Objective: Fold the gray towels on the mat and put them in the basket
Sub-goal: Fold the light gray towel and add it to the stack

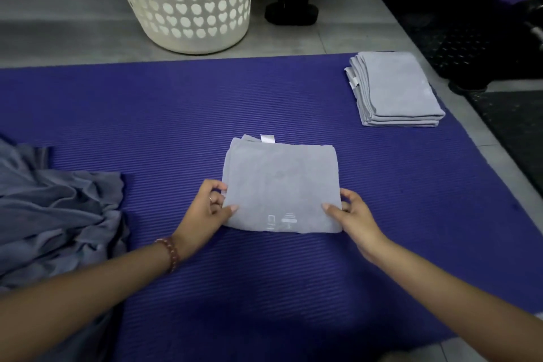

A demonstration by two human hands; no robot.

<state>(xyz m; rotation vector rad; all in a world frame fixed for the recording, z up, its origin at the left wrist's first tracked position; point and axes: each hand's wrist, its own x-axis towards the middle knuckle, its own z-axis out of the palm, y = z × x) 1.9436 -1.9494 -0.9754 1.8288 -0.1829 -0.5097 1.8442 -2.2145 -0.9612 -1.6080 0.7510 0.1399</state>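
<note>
A folded gray towel [280,185] lies flat in the middle of the purple mat [176,114], a white tag at its far edge and a pale logo near its front edge. My left hand [210,209] pinches its left side, thumb on top and fingers curled at the edge. My right hand [351,211] pinches the right side the same way. A stack of folded gray towels [396,89] sits at the mat's far right corner. A pile of unfolded gray towels [55,214] is heaped at the left. The white basket [182,0] with heart-shaped holes stands on the floor beyond the mat.
A black stand base [291,13] is on the gray floor right of the basket. Dark rubber flooring [470,47] and dark equipment run along the right side past the mat's edge.
</note>
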